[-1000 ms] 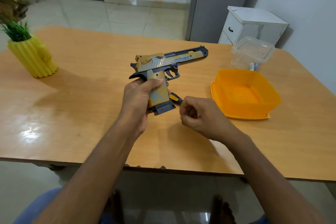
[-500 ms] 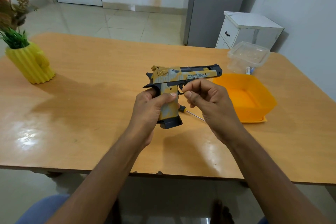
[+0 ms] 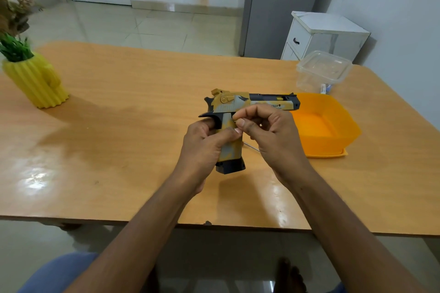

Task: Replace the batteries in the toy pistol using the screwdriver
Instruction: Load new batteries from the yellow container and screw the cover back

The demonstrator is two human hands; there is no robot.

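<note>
The left hand is wrapped round the grip of the toy pistol, holding it upright above the wooden desk with the barrel pointing right and the black magazine base at the bottom. The right hand is at the pistol's side near the trigger, its thumb and forefinger curled together against the frame; they seem to pinch something small there, but it is too tiny to make out. The screwdriver lies on the desk under the hands, with only a short piece of its metal shaft showing. An orange tub sits just to the right, a clear plastic container behind it. A yellow cactus-shaped pot with greenery stands at the far left.
</note>
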